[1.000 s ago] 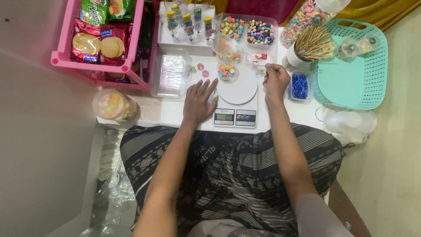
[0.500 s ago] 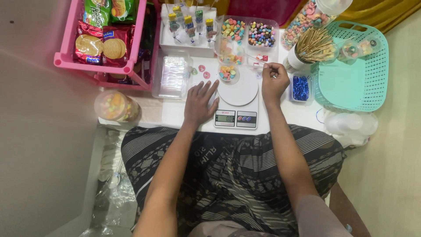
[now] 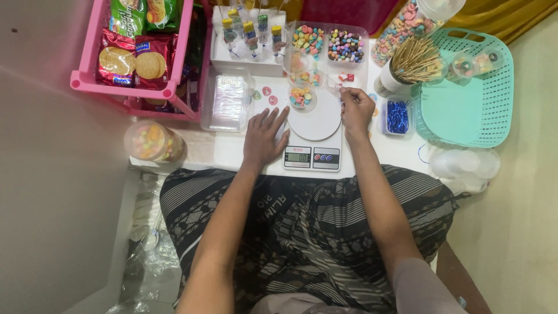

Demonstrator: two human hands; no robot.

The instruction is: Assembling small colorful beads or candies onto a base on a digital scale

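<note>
Seen from above, a person sits at a low white desk (image 3: 244, 152) w/ a small digital kitchen scale (image 3: 314, 136) in the middle. The left hand (image 3: 264, 136) lies flat and open on the desk, fingers spread, fingertips just beside the left edge of the scale's round white plate; it holds nothing. The right hand (image 3: 356, 109) is at the upper right rim of the scale plate, fingers pinched together; it seems to hold a small clear thing, but what exactly I cannot tell. Just above the plate stands a small clear cup (image 3: 302, 97) filled w/ coloured candies, approx. between the two hands. Behind it are two clear trays of coloured sweets (image 3: 328, 43) and a white box w/ small decorated bottles (image 3: 247, 35). Left of the left hand sits a clear plastic container (image 3: 228, 102). A pink rack (image 3: 139, 90) w/ biscuit and snack packets is at the far left, and a round jar (image 3: 152, 141) w/ pale sweets stands below it, at the desk's edge. On the right side: a cup of wooden skewers (image 3: 410, 67), a small tub of blue pieces (image 3: 397, 116) just beside the right hand, and a turquoise plastic basket (image 3: 471, 93). The person's lap is covered w/ dark patterned cloth (image 3: 308, 232).
</note>
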